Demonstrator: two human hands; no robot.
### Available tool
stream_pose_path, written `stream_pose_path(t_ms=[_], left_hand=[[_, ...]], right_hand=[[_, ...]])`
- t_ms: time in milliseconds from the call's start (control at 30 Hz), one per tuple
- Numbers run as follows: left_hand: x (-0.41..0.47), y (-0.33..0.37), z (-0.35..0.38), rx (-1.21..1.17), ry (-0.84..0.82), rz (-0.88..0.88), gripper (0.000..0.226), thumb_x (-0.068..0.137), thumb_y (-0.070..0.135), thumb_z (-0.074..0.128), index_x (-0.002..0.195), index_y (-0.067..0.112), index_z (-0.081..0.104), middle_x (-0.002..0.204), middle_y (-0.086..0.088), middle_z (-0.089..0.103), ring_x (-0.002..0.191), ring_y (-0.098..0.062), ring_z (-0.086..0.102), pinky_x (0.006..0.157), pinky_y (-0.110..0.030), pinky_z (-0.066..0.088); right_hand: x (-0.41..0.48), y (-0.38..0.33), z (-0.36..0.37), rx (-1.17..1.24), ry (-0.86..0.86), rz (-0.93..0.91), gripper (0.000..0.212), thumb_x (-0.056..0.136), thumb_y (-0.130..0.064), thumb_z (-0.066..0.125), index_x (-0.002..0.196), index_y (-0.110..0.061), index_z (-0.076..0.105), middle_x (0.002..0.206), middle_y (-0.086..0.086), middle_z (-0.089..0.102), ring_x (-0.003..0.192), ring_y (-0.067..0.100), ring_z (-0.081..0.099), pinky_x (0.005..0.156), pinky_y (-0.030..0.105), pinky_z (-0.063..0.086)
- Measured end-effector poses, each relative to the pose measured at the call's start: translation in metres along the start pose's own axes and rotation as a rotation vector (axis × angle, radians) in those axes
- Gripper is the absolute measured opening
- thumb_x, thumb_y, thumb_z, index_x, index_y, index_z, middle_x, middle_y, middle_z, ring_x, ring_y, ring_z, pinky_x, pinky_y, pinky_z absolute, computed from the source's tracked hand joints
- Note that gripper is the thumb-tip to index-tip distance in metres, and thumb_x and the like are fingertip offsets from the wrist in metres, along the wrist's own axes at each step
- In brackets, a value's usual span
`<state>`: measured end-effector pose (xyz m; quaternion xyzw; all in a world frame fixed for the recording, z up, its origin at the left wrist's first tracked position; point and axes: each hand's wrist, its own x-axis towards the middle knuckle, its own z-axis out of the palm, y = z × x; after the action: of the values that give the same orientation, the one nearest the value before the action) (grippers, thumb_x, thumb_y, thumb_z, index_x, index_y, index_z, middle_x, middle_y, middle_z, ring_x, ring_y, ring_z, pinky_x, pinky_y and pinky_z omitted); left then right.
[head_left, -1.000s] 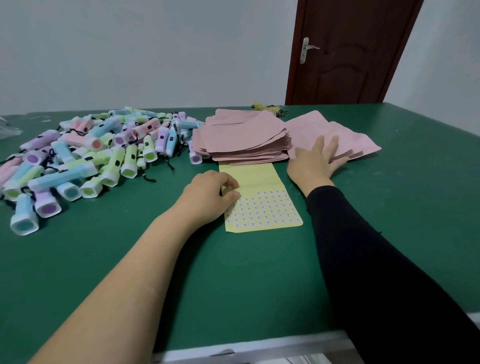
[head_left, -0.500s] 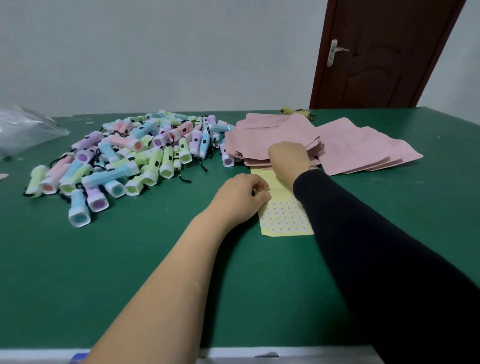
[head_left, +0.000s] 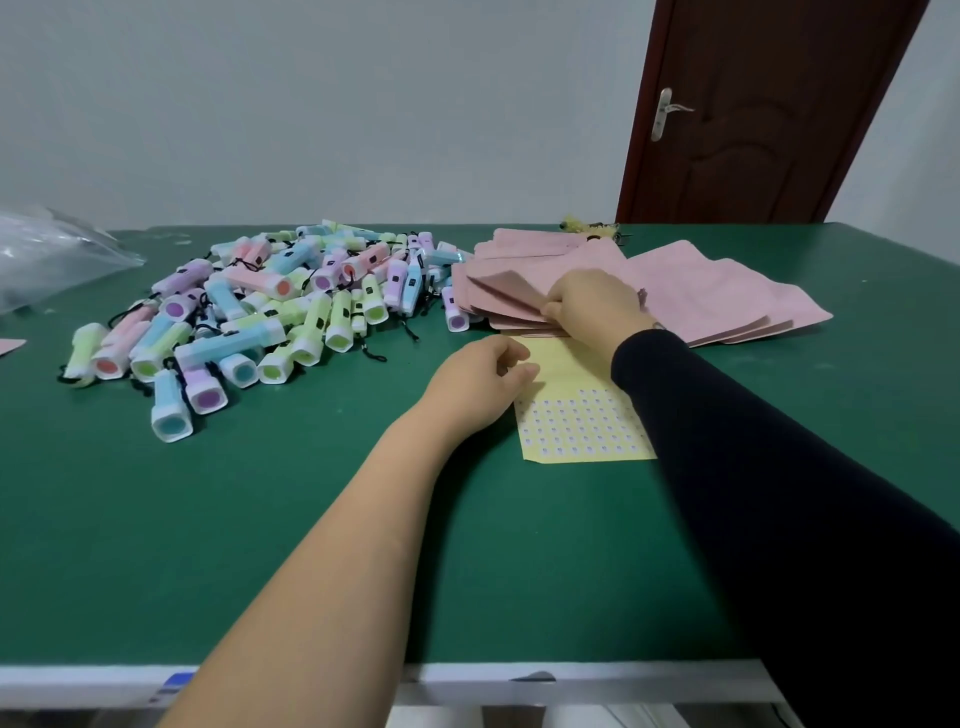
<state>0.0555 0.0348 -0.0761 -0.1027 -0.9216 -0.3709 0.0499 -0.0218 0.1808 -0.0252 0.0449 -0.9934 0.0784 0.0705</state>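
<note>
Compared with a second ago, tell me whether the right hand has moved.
Yes. The right hand went left, off the loose pink bags and onto the pink stack behind the yellow sticker sheet.

No legible text; printed marks on sticker sheet (head_left: 582, 426) too small to read.

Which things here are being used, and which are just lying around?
In use: pink bag stack gripped by right hand; yellow sticker sheet touched by left hand.
Lying about: torch pile; clear plastic bag; loose pink bags at right.
</note>
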Motion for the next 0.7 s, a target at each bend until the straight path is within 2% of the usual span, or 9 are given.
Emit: stream_pose_path(t_ms=[100,133,200,267,333,400,500,600,700], left_hand=[[0.0,0.002,-0.005,-0.127,0.069,-0.026,0.051,0.096,0.036,0.06,0.141,0.017,0.045,0.141,0.0,0.051,0.114,-0.01,0.053,0.089,-0.023,0.038],[0.0,0.002,-0.009,-0.207,0.132,-0.047,0.06,0.095,0.037,0.062,0.146,0.017,0.038,0.146,-0.001,0.045,0.117,-0.01,0.052,0.092,-0.024,0.038],[-0.002,0.004,-0.019,-0.428,0.292,-0.087,0.078,0.091,0.04,0.067,0.152,0.018,0.024,0.152,0.002,0.034,0.117,0.0,0.048,0.096,-0.024,0.034],[-0.003,0.004,-0.03,-0.633,0.404,-0.096,0.084,0.089,0.045,0.068,0.153,0.021,0.02,0.155,0.005,0.03,0.126,0.005,0.042,0.1,-0.023,0.03],[-0.004,0.001,-0.04,-0.752,0.427,-0.096,0.072,0.09,0.042,0.067,0.149,0.02,0.033,0.147,0.007,0.043,0.126,0.0,0.047,0.101,-0.024,0.036],[-0.005,0.0,-0.046,-0.723,0.409,-0.083,0.044,0.092,0.031,0.066,0.132,0.017,0.055,0.124,0.008,0.065,0.107,-0.002,0.064,0.092,-0.025,0.048],[-0.005,0.001,-0.047,-0.737,0.476,-0.076,0.016,0.095,0.017,0.06,0.11,0.021,0.066,0.103,0.009,0.072,0.093,-0.005,0.069,0.084,-0.028,0.054],[-0.003,0.004,-0.051,-0.972,0.592,-0.129,0.029,0.098,0.004,0.046,0.117,0.02,0.06,0.114,0.002,0.07,0.108,-0.017,0.066,0.096,-0.039,0.054],[-0.001,0.005,-0.049,-0.986,0.645,-0.167,0.041,0.093,-0.001,0.046,0.132,0.013,0.05,0.122,-0.003,0.066,0.112,-0.021,0.063,0.1,-0.042,0.05]], right_hand=[[-0.01,0.001,-0.022,0.395,0.357,-0.064,0.026,0.1,-0.017,0.044,0.107,-0.013,0.069,0.105,0.009,0.067,0.098,0.028,0.058,0.081,0.032,0.045],[-0.015,0.001,-0.032,0.593,0.477,-0.092,0.024,0.1,-0.017,0.045,0.092,-0.016,0.067,0.091,0.003,0.065,0.088,0.023,0.057,0.074,0.028,0.042],[-0.025,0.0,-0.047,0.922,0.561,-0.11,0.033,0.099,-0.018,0.047,0.066,-0.022,0.046,0.066,-0.006,0.046,0.064,0.01,0.043,0.059,0.024,0.033],[-0.033,-0.001,-0.049,1.166,0.486,-0.098,0.029,0.097,-0.021,0.051,0.069,-0.014,0.049,0.064,0.005,0.046,0.062,0.01,0.041,0.059,0.023,0.034],[-0.038,-0.003,-0.041,1.375,0.346,-0.099,0.023,0.097,-0.021,0.054,0.085,-0.004,0.063,0.08,0.018,0.063,0.071,0.018,0.053,0.064,0.032,0.044],[-0.04,-0.006,-0.029,1.565,0.207,-0.112,0.017,0.098,-0.019,0.055,0.096,-0.01,0.069,0.09,0.007,0.073,0.081,0.018,0.067,0.074,0.035,0.055],[-0.04,-0.011,-0.012,1.885,-0.067,-0.116,0.022,0.099,-0.023,0.053,0.098,-0.014,0.073,0.099,0.003,0.075,0.093,0.018,0.072,0.083,0.037,0.058],[-0.044,-0.016,0.003,2.002,-0.323,-0.073,0.02,0.095,-0.027,0.057,0.102,-0.015,0.071,0.098,0.003,0.075,0.096,0.021,0.072,0.077,0.039,0.059],[-0.047,-0.03,0.013,1.899,-0.387,-0.102,0.016,0.097,-0.013,0.055,0.113,-0.01,0.058,0.096,0.005,0.075,0.095,0.021,0.072,0.08,0.039,0.059]])
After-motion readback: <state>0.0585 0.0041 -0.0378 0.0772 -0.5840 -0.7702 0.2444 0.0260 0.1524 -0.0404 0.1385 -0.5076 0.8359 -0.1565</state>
